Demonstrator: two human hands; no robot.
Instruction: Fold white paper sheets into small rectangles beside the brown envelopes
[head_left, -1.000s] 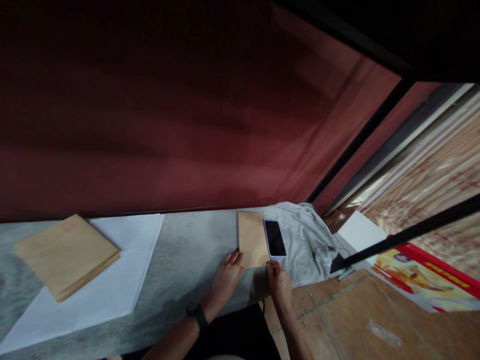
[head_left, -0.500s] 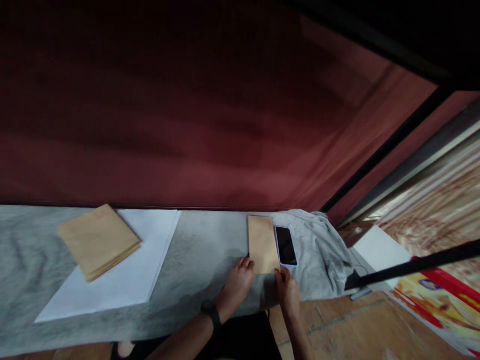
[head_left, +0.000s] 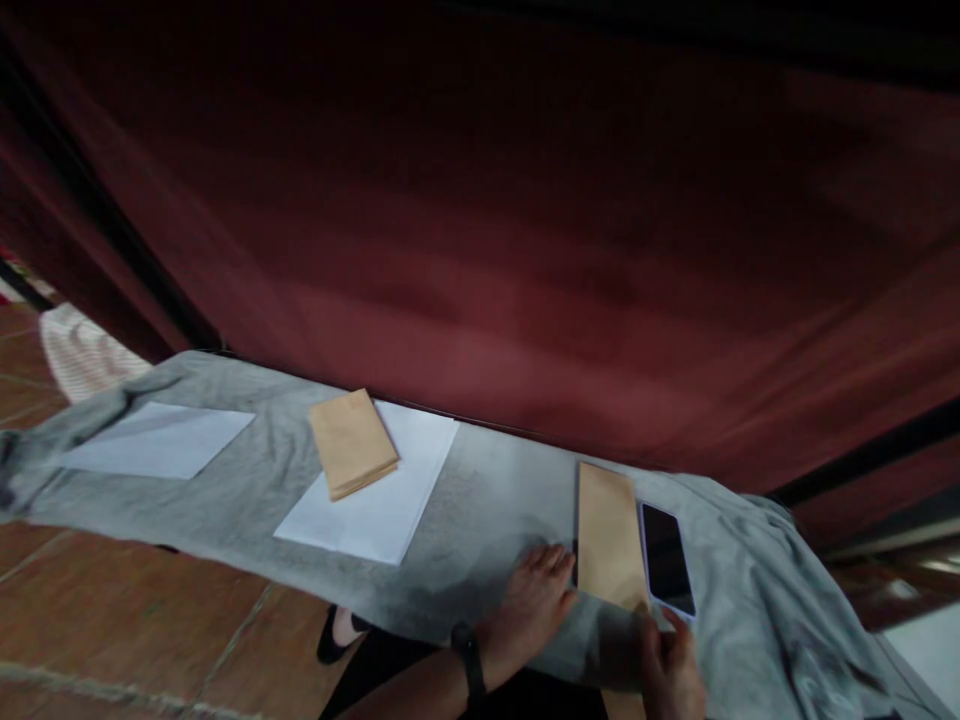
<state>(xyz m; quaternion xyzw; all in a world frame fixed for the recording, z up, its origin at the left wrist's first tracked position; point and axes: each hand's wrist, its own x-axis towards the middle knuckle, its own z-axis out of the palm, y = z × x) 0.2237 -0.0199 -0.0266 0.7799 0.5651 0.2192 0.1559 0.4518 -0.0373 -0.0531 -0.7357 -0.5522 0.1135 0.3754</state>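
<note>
A brown paper envelope [head_left: 609, 535] lies flat on the grey cloth. My left hand [head_left: 534, 605], with a dark band on the wrist, rests on the cloth at the envelope's lower left edge, fingers stretched out. Near its lower right corner is my right hand [head_left: 671, 665], slightly blurred, the thumb at the corner and a finger apart from it, close to the phone. The phone [head_left: 667, 560], dark-screened in a pale purple case, lies right beside the envelope. Farther left, a stack of brown envelopes [head_left: 352, 445] sits on white paper sheets [head_left: 375, 520].
Another white sheet [head_left: 161, 440] lies toward the left end of the cloth-covered surface [head_left: 487, 500]. A dark red fabric wall [head_left: 487, 300] rises directly behind. Wrinkled cloth bunches at the right end. Tiled floor [head_left: 150, 600] shows below.
The view has swung left, bringing the far left sheet and floor into sight. My left hand's fingers have straightened beside the envelope. My right hand's thumb and finger have spread at its corner.
</note>
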